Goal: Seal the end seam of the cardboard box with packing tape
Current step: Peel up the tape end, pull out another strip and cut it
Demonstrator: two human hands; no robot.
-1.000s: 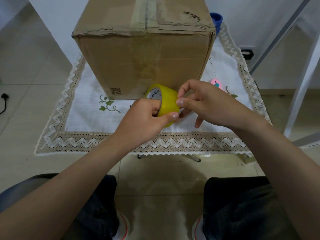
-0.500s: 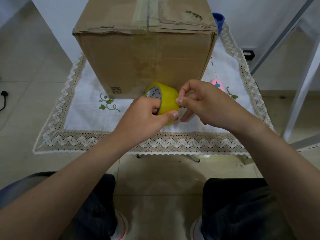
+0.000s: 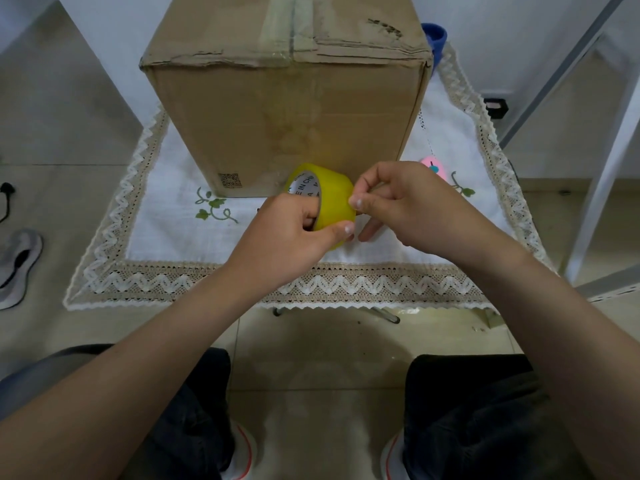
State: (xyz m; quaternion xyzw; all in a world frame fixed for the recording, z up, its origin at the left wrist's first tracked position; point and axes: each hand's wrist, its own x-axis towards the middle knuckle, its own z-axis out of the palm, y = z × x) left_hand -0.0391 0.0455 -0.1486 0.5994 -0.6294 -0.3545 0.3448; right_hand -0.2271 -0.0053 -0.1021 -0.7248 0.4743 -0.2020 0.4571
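the far part of the cardboard box [image 3: 284, 126] is being cut off by the top edge. the near side of the tape roll [image 3: 336, 199] is being covered by the left hand [image 3: 291, 237]; the pink item [image 3: 437, 169] is being partly hidden by the right hand [image 3: 408, 206].

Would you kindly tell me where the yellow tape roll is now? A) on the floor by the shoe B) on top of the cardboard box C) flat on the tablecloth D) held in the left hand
D: the left hand grips the yellow tape roll, fingers hooked into its core, while the right hand pinches at its outer face.
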